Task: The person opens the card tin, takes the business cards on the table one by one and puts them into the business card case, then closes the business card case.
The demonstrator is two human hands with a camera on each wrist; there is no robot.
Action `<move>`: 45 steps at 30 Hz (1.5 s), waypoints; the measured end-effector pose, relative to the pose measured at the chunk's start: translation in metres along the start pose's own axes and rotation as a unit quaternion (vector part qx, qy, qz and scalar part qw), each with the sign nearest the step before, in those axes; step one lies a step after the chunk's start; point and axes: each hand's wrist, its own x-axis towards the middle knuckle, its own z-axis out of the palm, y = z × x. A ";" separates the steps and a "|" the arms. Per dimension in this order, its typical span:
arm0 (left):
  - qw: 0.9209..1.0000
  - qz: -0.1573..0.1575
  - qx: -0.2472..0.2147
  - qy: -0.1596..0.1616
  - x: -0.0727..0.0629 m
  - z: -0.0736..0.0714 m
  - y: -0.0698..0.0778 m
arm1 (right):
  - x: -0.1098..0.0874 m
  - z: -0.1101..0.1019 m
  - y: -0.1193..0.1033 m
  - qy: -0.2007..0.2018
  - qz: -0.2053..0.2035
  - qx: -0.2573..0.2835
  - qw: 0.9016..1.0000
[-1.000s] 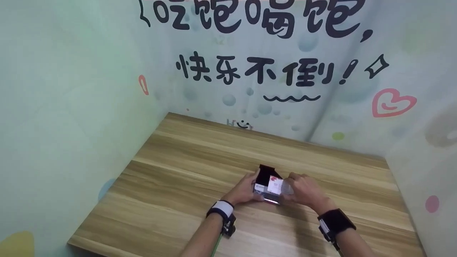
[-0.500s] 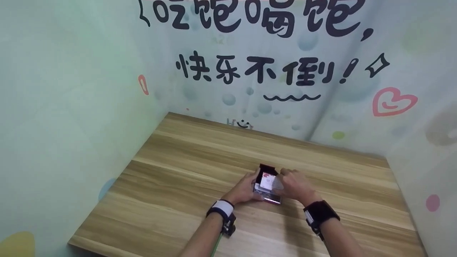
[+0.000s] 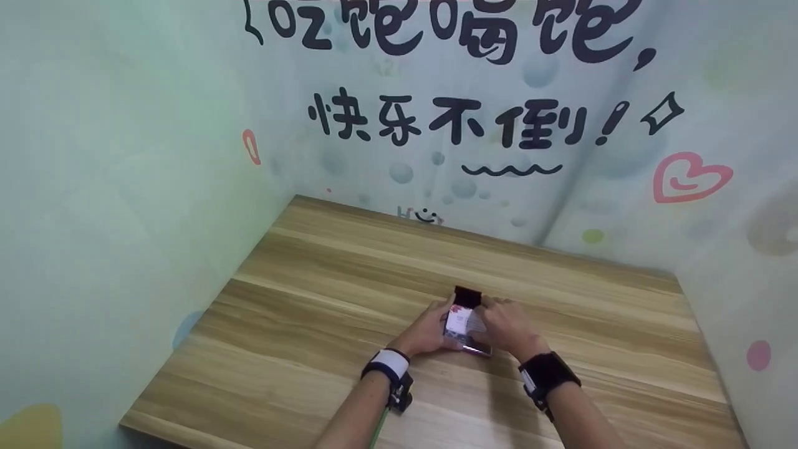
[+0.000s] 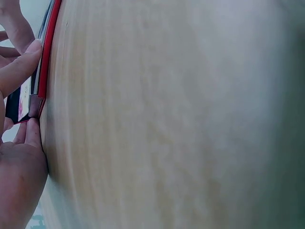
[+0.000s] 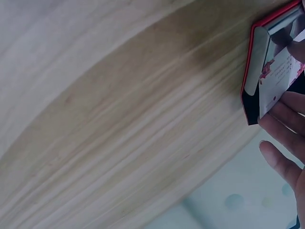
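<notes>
An open business card case rests close on the table between both hands, its black-lined flap folded back toward the wall. My left hand grips the case along its left side, with the thumb near the front. A small white business card, printed with red flowers, is pinched in my right hand and lies over the case's opening. In the right wrist view, fingers meet the edge of the card beside the metal frame. The left wrist view shows the case's red outer cover edge-on. Part of the card is hidden by fingers.
The wood-grain table extends around the hands. Pale printed walls, with large black lettering on the back one, border its left, far and right sides. A strap with a small camera sits on the left wrist.
My right hand has moved left, bringing the card from the case's right side to over its opening. The left hand keeps its hold on the case.
</notes>
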 end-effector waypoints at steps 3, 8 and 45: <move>1.000 0.000 0.007 -0.001 0.001 0.000 0.001 | -0.003 0.002 0.000 0.015 0.016 0.043 0.999; 1.000 -0.001 0.019 -0.003 0.000 0.001 0.001 | -0.009 0.006 -0.001 0.015 0.056 0.129 0.990; 0.998 0.065 -0.003 -0.023 -0.001 -0.004 0.002 | -0.036 0.012 -0.003 0.100 0.161 0.240 0.952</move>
